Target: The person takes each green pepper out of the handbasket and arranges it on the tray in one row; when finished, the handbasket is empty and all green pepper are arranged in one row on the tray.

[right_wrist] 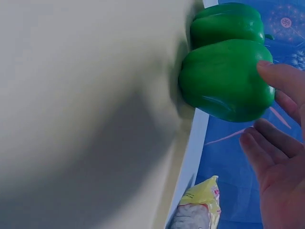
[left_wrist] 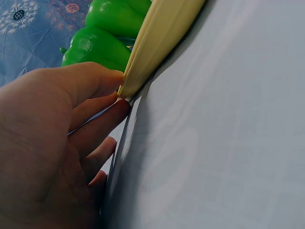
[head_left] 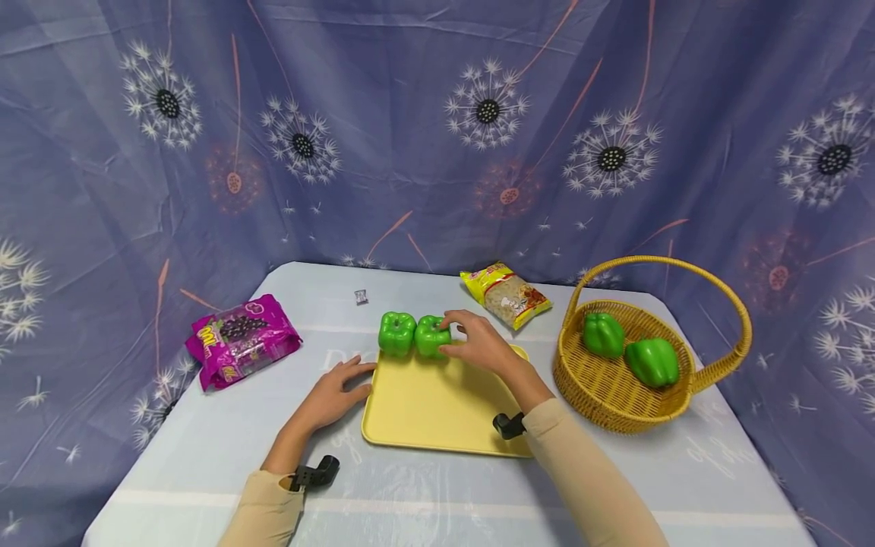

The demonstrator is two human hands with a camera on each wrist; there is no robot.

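Two glossy green bell peppers sit side by side at the far edge of a yellow tray. My right hand reaches over the tray to the right-hand pepper, its thumb and index finger on either side of the top. In the right wrist view, the thumb tip overlaps that pepper, while the other fingers of my right hand hang below it. The left-hand pepper stands right beside it. At the tray's left side, my left hand touches the rim with loosely extended fingertips.
A wicker basket with a tall handle stands to the right, holding two more green peppers. A yellow snack bag lies behind the tray. At the left is a purple packet; a small sachet lies farther back.
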